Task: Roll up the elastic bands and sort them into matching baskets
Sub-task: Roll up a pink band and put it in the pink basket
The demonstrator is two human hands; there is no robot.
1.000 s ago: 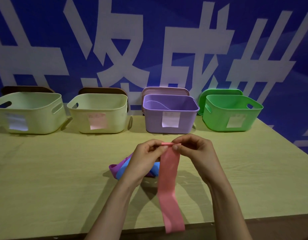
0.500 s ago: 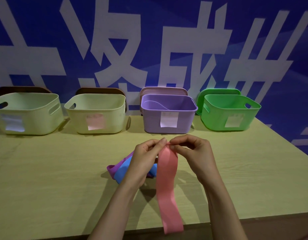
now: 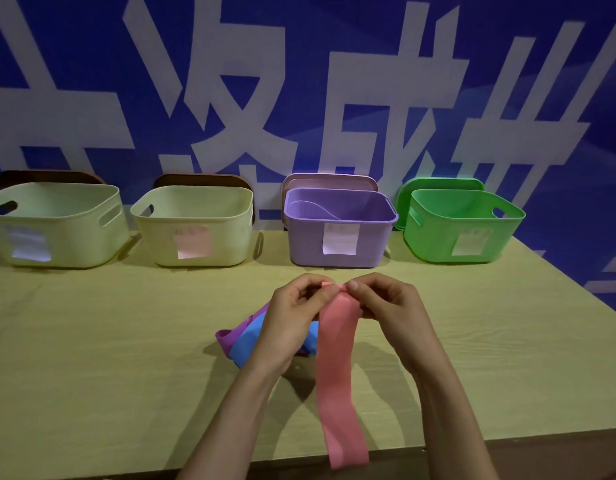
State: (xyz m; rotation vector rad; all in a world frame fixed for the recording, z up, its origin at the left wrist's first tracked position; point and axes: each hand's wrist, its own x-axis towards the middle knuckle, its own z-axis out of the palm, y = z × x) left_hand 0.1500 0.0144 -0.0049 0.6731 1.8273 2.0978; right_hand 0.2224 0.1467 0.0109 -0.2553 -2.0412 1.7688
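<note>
Head, L hand (image 3: 292, 317), R hand (image 3: 393, 313) fingers (image 3: 360, 285) pinch 1 pink band (image 3: 336, 368), 2 more bands (image 3: 245, 344), 4 baskets (image 3: 306, 244)

I pinch the top end of the pink elastic band (image 3: 337, 368) between my left hand (image 3: 296, 320) and right hand (image 3: 389, 310); it hangs past the table (image 3: 91, 358) edge. Blue band (image 3: 245, 344) and purple band (image 3: 230, 336) lie beneath my left hand. Four baskets line the back.

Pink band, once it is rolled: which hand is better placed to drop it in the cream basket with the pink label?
Probably the left hand. Both hands pinch the top end of the pink band, but the basket stands to their left; the right hand would have to cross over.
</note>
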